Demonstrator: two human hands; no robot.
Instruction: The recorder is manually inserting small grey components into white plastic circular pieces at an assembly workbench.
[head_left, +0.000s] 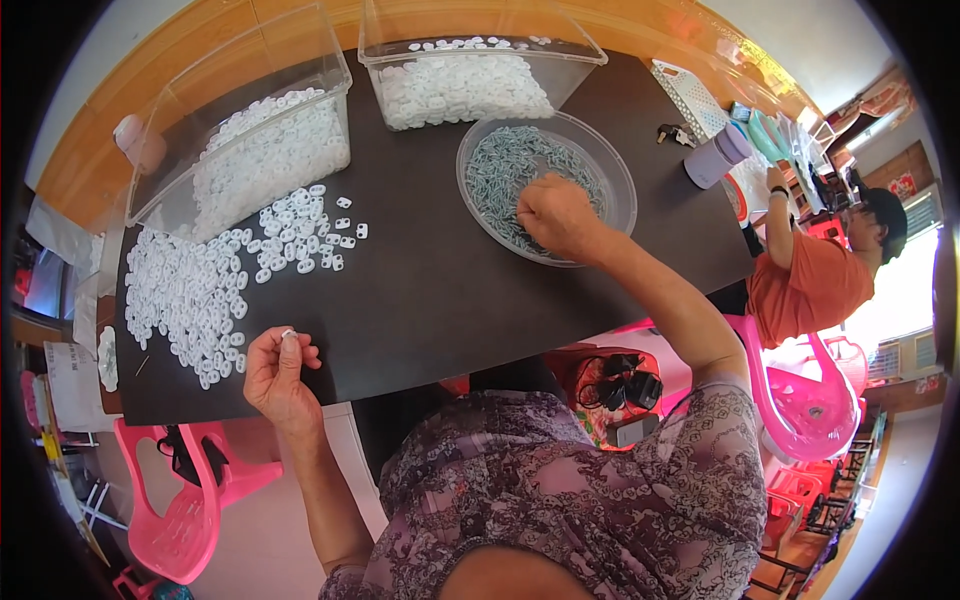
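My left hand [283, 375] is raised at the near edge of the dark table [430, 300], its thumb and fingers pinching a small white plastic piece [289, 333]. My right hand [562, 215] reaches into a round clear tub [622, 185] of small grey screws [492, 185]. Its fingers are curled closed among the screws, and their tips are hidden, so what they grip cannot be made out. A spread pile of white oval two-hole pieces [185, 290] lies beyond my left hand, with a looser group [297, 228] to its right.
Two clear bins [345, 105] [480, 55] with white pieces stand along the back. To the right are a lilac bottle [716, 158], keys [677, 134] and a white perforated tray [690, 98]. A person in an orange shirt [810, 290] sits at the right. Pink chairs [175, 530] flank the table.
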